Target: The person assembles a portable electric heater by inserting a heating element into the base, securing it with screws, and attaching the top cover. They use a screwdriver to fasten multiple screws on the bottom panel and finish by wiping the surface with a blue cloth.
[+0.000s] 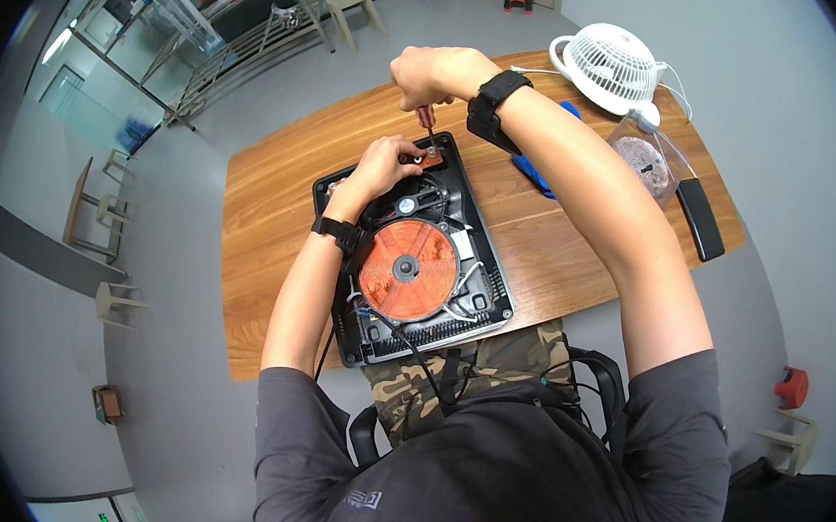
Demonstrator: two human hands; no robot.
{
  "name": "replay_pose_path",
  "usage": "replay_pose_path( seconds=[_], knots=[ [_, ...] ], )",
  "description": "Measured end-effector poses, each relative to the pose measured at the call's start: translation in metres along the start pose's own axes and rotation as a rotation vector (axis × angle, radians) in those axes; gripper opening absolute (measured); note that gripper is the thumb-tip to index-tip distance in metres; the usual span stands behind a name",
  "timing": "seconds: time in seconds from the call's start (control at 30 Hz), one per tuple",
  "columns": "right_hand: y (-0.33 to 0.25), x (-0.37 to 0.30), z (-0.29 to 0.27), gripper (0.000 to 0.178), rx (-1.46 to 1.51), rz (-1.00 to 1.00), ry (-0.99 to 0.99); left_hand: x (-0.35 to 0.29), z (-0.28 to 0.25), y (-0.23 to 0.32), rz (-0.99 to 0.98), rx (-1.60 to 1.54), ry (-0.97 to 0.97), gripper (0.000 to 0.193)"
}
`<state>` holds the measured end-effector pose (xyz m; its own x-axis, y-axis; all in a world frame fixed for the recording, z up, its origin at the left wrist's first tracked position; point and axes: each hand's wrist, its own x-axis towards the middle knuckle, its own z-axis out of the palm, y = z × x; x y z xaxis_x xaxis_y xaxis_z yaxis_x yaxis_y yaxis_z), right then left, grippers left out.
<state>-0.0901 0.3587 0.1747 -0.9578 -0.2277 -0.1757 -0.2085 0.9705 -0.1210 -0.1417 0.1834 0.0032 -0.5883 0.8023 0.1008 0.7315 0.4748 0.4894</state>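
An opened induction cooker, a black shell with a large round copper coil and a fan, lies on the table in front of me. My right hand is wrapped round the handle of a screwdriver. Its shaft points down at a small orange-brown circuit board in the cooker's far corner. Beside that board, my left hand has its fingertips closed near the shaft's lower end; what they pinch is partly hidden. The screwdriver's tip is too small to make out.
On the wooden table, a white fan, a clear bag, a long black piece and a blue item lie to the right. A black cable hangs over the near edge onto my lap.
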Motion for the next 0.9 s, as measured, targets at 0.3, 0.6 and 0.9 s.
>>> replay_pose_path(
  seconds=[0.3, 0.6, 0.9],
  knots=[
    [0.024, 0.012, 0.009, 0.021, 0.073, -0.078, 0.012, 0.005, 0.006, -0.004, 0.077, 0.11, 0.033, 0.037],
    [0.023, 0.016, 0.012, 0.024, 0.015, -0.03, 0.018, -0.029, -0.052, -0.021, -0.009, -0.178, 0.135, 0.033],
    [0.014, 0.012, 0.011, 0.026, 0.012, -0.017, 0.031, -0.173, -0.075, -0.165, -0.592, 0.239, 0.149, 0.02]
  ],
)
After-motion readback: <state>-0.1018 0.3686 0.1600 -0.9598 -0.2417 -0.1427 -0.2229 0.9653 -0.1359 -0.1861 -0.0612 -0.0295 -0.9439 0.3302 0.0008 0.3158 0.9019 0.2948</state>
